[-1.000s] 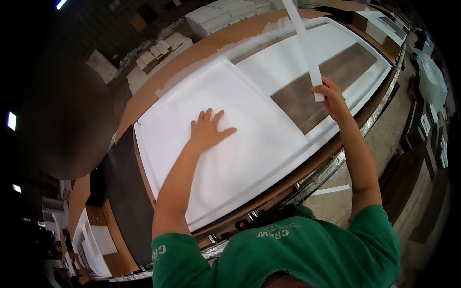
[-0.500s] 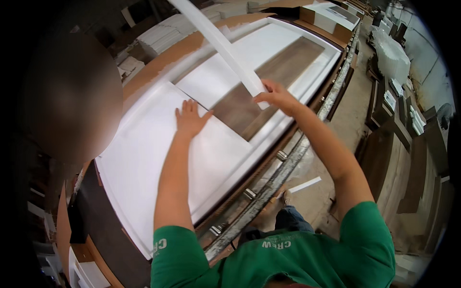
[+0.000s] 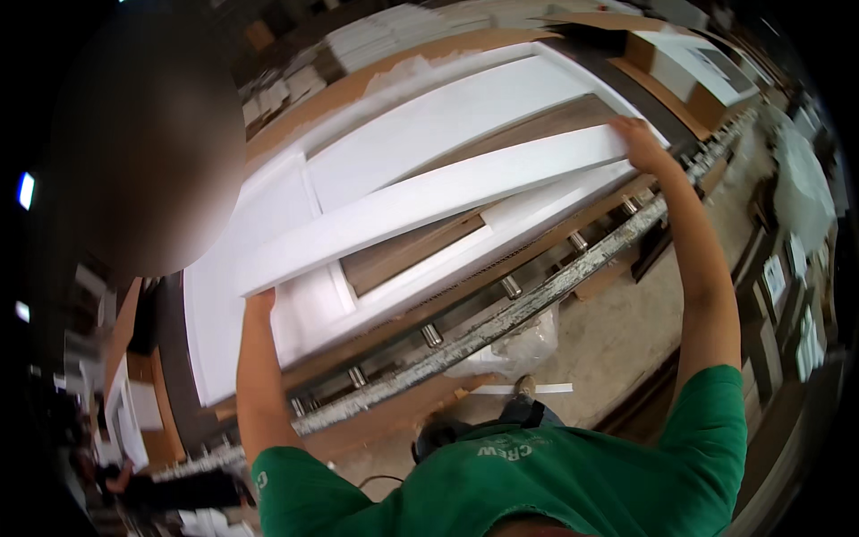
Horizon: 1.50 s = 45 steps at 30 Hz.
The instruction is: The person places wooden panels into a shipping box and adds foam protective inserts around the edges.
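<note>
A long white strip (image 3: 447,192), flat-faced and bowed by the lens, spans the work surface in both my hands. My right hand (image 3: 637,145) is wrapped round its far right end. At the near left end my left hand (image 3: 260,302) grips its edge, with most of the fingers hidden by the strip. Beneath lies a shallow white tray-like panel (image 3: 219,349) with a raised rim. Inside the panel are white sheets (image 3: 429,143) and brown wood-look boards (image 3: 407,255), partly covered by the strip.
A roller conveyor (image 3: 501,313) with a worn metal rail runs along my side. Open cardboard cartons (image 3: 667,94) stand at the far right. White stacks (image 3: 376,40) rise behind. A blurred head fills the left; another person (image 3: 116,479) is at lower left. A white strip (image 3: 546,388) lies on the floor.
My left hand has come off the white sheet and taken the strip's left end. The strip has swung from raised and slanting to lying across above the panel; my right hand moved farther right.
</note>
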Motion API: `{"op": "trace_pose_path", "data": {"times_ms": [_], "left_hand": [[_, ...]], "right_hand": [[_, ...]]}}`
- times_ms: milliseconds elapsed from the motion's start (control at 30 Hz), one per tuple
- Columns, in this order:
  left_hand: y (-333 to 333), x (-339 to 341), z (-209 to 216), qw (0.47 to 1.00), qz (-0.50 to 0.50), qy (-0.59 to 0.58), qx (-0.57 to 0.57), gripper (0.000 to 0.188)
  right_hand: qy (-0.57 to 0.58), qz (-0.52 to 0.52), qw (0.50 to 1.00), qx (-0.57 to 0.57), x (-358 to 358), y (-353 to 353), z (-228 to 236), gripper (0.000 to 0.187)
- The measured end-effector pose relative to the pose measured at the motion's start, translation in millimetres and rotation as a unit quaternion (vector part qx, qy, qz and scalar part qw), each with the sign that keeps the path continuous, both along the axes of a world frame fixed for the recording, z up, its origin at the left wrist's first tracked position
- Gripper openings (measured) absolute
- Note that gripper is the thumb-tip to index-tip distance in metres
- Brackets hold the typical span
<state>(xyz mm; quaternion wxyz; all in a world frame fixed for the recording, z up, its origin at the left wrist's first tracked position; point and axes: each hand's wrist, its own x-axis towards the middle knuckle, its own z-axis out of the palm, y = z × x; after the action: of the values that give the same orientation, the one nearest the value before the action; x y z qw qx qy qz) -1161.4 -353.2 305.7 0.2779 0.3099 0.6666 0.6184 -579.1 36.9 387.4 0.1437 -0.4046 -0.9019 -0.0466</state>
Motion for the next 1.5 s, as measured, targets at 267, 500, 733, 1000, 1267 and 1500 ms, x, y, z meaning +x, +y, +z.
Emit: {"op": "trace_pose_path", "data": {"times_ms": [267, 500, 733, 1000, 1267, 1500], "left_hand": [[1.6, 175.9, 103.8, 0.933, -0.204, 0.036, -0.295, 0.055], [27.1, 201.0, 73.4, 0.856, -0.234, 0.361, -0.289, 0.056], [43.0, 211.1, 61.5, 0.82, -0.278, 0.406, -0.291, 0.051], [57.9, 221.2, 54.5, 0.805, -0.257, 0.478, -0.239, 0.043], [58.2, 208.9, 56.6, 0.852, -0.28, 0.379, -0.228, 0.038], [34.7, 183.4, 45.8, 0.824, -0.218, 0.474, -0.22, 0.033]], "right_hand": [[-0.22, -0.2, 0.954, -0.046, 55.3, 75.1, -30.7, 0.042], [-0.201, -0.153, 0.966, -0.049, 34.5, 40.0, -6.4, 0.044], [-0.048, -0.07, 0.978, -0.193, 43.7, 51.9, -17.7, 0.03], [-0.125, -0.121, 0.972, -0.16, 30.8, 59.4, -29.3, 0.032], [-0.23, -0.151, 0.945, -0.175, 5.8, 64.9, -30.1, 0.046], [-0.288, -0.115, 0.931, -0.193, 5.8, 81.1, -48.2, 0.052]]}}
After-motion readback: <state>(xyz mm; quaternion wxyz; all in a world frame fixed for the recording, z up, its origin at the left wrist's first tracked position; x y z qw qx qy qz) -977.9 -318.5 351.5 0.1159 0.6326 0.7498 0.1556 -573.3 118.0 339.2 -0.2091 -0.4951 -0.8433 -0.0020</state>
